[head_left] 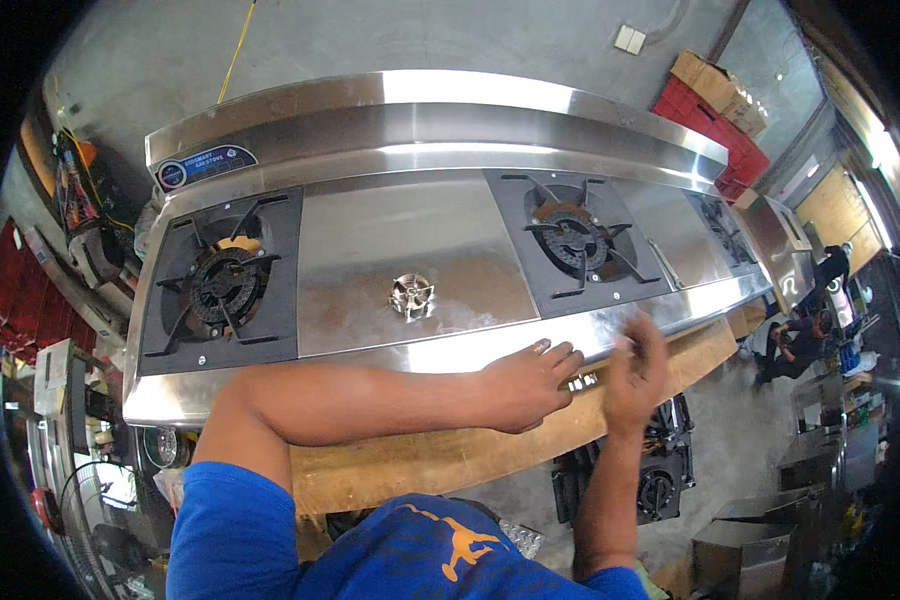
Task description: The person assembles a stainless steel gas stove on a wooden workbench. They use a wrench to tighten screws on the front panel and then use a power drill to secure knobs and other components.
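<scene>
A long stainless steel gas stove (pixel 400 215) stretches across the view in front of me. My left hand (pixel 532 388) rests on its front edge with the fingers apart, holding nothing that shows. Just right of it, my right hand (pixel 635 375) is raised by the same edge, its fingers smeared by motion; whether it holds anything is unclear. A small shiny metal part (pixel 581 381) shows between the two hands, too little of it visible to name. On the steel top lies a round, spoked chrome piece (pixel 411 295).
Black cast burners sit at the left (pixel 225 285), centre right (pixel 573 243) and far right (pixel 727 232). A brown board (pixel 400 470) runs below the front edge. More black burner parts (pixel 658 485) lie on the floor. Red crates (pixel 740 160) stand behind; a person (pixel 798 345) is at far right.
</scene>
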A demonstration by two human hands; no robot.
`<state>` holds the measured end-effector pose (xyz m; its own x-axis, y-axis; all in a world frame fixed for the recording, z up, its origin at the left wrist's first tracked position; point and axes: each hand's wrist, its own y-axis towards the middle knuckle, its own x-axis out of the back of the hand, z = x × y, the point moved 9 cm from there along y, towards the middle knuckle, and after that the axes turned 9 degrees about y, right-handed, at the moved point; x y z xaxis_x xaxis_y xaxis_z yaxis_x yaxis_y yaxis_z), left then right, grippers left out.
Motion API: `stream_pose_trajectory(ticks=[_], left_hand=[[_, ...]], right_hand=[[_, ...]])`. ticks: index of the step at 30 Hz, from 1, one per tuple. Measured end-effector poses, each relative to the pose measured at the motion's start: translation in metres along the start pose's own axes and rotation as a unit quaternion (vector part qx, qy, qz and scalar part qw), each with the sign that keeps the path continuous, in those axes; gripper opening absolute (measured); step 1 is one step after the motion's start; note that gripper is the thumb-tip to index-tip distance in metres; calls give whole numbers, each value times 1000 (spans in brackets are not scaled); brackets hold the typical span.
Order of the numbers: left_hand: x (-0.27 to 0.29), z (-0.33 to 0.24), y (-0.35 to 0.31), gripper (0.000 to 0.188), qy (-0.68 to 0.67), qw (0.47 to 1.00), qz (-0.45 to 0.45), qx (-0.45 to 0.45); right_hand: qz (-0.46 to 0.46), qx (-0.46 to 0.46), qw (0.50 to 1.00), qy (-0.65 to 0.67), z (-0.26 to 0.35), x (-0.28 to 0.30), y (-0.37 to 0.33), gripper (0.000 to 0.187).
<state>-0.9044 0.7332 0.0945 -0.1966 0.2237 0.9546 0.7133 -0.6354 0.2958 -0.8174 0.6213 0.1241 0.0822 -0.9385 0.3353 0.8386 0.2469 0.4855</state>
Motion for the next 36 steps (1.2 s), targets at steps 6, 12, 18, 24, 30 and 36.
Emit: stream_pose_trajectory(ticks=[6,12,18,24,30,36], left_hand=[[-26,-9,-39,46,-147,982,81,82],[-30,-6,-26,53,-163,980,88,77],[-27,-30,60,51,-37,979,179,88],[-5,-55,148,46,22,998,61,-8],[-21,-35,298,38,-113,978,-28,176],[-98,-11,610,33,-54,992,-35,106]], right_hand=[[390,186,880,-199,121,-224,-21,69],[453,127,851,-234,116,-242,-16,67],[412,94,902,-95,81,-135,26,51],[235,59,965,100,30,54,95,61],[79,-10,973,217,-188,377,140,63],[-150,-196,943,223,-493,655,188,57]])
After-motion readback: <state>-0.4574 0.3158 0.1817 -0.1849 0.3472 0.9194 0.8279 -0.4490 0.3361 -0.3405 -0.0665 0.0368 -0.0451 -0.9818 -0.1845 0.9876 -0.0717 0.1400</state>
